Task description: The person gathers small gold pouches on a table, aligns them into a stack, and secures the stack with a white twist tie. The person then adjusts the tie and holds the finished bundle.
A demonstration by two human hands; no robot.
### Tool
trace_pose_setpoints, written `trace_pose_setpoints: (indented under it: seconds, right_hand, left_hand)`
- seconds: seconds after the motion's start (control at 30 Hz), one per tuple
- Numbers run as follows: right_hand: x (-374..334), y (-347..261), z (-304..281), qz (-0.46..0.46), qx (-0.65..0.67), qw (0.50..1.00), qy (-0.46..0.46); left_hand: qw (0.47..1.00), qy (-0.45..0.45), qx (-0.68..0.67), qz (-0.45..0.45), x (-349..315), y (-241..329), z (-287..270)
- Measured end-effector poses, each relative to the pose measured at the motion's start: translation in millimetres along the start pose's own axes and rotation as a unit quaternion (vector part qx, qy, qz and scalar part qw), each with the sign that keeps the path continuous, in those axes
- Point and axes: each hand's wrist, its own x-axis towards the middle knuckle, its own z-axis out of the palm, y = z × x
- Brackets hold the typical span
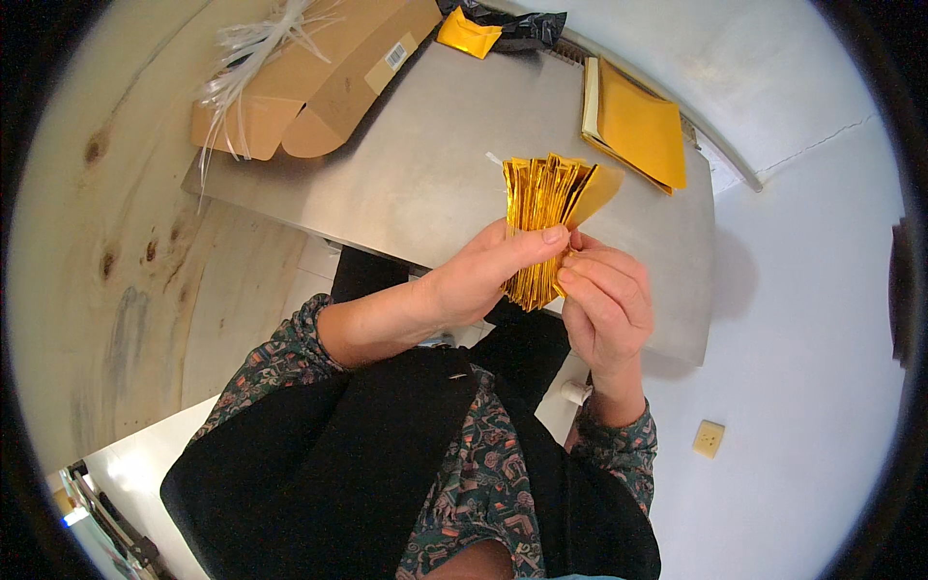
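A thick bundle of shiny gold foil sheets (538,198) is held up over the near edge of the metal table. Its sheets look folded in pleats and fan out at the top. My left hand (480,274) wraps round the bundle's middle from the left, thumb across the front. On the right side, my right hand (609,302) has its fingers closed in a pinch at the bundle's edge, by the left thumb tip. A duller yellow flap stands out at the bundle's upper right. The left fingers behind the bundle are hidden.
The metal table (425,169) carries an open cardboard box (338,92) with clear plastic strips (253,48) draped over it. Farther back are a gold packet (470,37) and black plastic (534,32). A yellow paper stack (643,121) lies far right, near the white wall (802,319).
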Motion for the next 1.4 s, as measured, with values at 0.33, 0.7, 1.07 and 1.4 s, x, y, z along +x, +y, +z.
trace_pose_setpoints:
  seconds: [0.33,0.7,1.07,1.4]
  right_hand:
    - [-22.4,-3.8,-0.5,0.026,0.021,0.998,-0.053]
    - [-43.9,-5.6,10.8,0.121,0.035,0.992,-0.013]
    - [-53.4,-16.2,15.5,0.167,0.065,0.982,0.056]
    - [-44.9,-12.3,-6.3,0.139,0.129,0.982,0.027]
  left_hand:
    - [1.0,0.012,0.024,-0.011,-3.4,-11.3,-4.6]
    - [0.997,0.068,0.016,-0.031,1.2,-19.5,-3.0]
    - [0.987,-0.06,0.148,-0.022,-4.3,-4.8,1.7]
    - [0.974,-0.042,0.222,-0.002,-8.2,-7.0,5.9]
